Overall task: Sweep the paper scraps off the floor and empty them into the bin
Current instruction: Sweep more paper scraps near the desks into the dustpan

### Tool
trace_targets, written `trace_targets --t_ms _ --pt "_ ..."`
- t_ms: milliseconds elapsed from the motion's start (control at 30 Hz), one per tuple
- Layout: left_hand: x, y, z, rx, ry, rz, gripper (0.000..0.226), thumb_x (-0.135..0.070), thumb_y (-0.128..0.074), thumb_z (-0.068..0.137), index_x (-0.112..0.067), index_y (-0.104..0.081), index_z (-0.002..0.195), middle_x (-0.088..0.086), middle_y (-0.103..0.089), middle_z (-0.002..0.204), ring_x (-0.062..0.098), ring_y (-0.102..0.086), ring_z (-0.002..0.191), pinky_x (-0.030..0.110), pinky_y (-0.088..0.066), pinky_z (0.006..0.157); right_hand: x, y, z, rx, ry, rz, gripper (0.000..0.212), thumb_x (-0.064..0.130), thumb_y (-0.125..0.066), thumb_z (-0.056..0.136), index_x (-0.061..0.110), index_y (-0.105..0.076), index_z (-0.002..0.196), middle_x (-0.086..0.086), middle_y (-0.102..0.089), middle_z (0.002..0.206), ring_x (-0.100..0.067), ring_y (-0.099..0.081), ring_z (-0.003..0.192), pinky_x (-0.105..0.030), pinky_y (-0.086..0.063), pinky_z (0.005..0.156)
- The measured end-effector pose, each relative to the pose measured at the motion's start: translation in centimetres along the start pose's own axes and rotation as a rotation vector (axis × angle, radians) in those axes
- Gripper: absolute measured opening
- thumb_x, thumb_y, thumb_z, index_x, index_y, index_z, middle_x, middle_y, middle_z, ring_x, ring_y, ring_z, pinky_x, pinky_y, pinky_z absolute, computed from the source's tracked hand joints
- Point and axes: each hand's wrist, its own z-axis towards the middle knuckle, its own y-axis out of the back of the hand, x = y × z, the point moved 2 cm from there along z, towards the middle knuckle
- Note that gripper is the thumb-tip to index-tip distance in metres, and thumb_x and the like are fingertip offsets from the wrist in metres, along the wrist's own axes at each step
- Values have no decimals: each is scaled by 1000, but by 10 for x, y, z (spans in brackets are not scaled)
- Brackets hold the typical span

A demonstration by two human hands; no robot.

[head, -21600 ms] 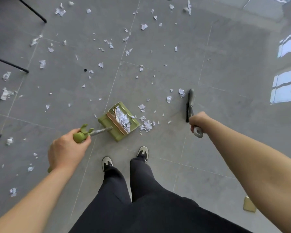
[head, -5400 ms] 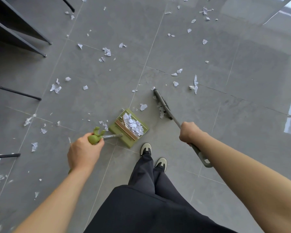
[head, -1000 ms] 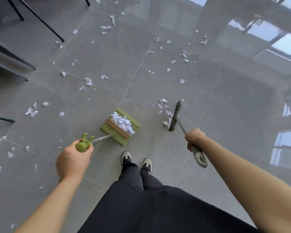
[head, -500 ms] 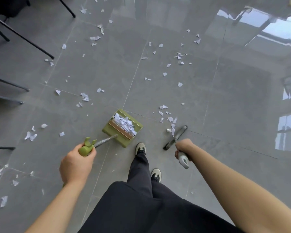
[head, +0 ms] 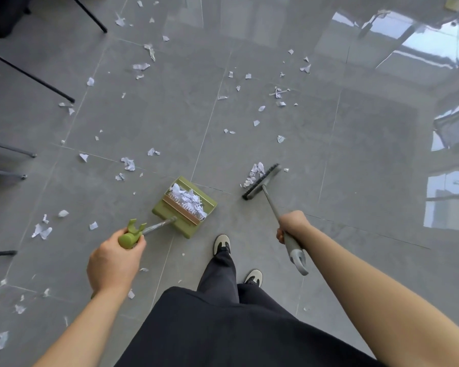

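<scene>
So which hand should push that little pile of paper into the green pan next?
Probably the right hand: it grips the broom, whose bristles sit against the pile. The left hand only steadies the dustpan.

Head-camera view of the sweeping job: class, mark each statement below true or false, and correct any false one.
1. The left hand holds the green dustpan by its handle. True.
2. The dustpan is empty. False: paper scraps lie in it.
3. The right hand grips the grey broom. True.
4. A small pile of scraps lies against the broom head. True.
5. The floor has been swept clean. False: scraps are scattered across it.
6. The bin stands beside the dustpan. False: no bin is in view.
</scene>
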Motion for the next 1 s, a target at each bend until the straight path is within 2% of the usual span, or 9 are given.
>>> trace_targets --t_ms 100,200,300,433,567,633,733,867,1000 --pt "-5 1 7 11 -4 1 19 -31 -72 83 -16 -73 94 19 -65 74 35 -48 69 39 -45 67 4 9 -4 -18 123 -345 15 0 -37 86 -6 -52 84 -16 -59 51 -29 -58 47 -32 -51 47" --pt "-8 1 10 19 12 1 18 -33 -71 83 -18 -73 93 17 -64 74 36 -50 71 39 -45 68 8 18 -11 17 232 -692 15 1 -38 83 2 -50 74 -13 -60 60 -22 -56 36 -22 -45 39" --pt "-16 1 9 16 34 -10 17 -33 -71 83 -19 -73 93 17 -65 76 38 -52 73 39 -46 69 12 27 -13 38 320 -929 14 3 -42 83 7 -45 70 -10 -55 66 -23 -54 46 -28 -43 41" --pt "-27 -3 5 -3 42 -12 19 -32 -72 82 -19 -73 95 19 -66 77 40 -54 76 41 -48 71 14 30 -9 95 375 -1053 8 4 -47 84 4 -48 76 -11 -50 75 -25 -51 56 -30 -42 44" --pt "-47 -13 -2 -30 61 -17 19 -32 -72 82 -18 -73 95 20 -66 77 41 -55 75 41 -48 70 26 44 7 102 398 -1140 12 7 -50 85 2 -56 94 -11 -51 84 -29 -57 68 -36 -56 60" --pt "-59 -20 -6 -39 71 -10 19 -32 -73 81 -18 -74 93 20 -66 76 42 -56 74 41 -48 69 38 61 14 91 409 -1167 4 5 -48 85 7 -50 81 -11 -51 79 -28 -57 61 -35 -56 54" --pt "-83 -33 -19 -67 102 -19 19 -32 -73 81 -16 -74 92 20 -65 74 42 -55 73 42 -48 68 63 94 32 68 416 -1161 13 3 -46 84 8 -44 73 -11 -50 75 -25 -54 51 -29 -48 42" --pt "-116 -49 -28 -88 168 -32 20 -34 -72 81 -17 -72 91 19 -65 73 41 -56 74 41 -49 69 101 133 59 13 446 -1180 7 5 -44 87 5 -51 89 -11 -52 80 -23 -56 53 -32 -55 49" --pt "-148 -65 -37 -112 227 -30 21 -34 -74 80 -16 -72 92 20 -66 77 43 -57 76 42 -49 69 136 172 80 -21 495 -1216 10 3 -43 86 4 -49 93 -10 -51 79 -23 -58 51 -30 -50 45"
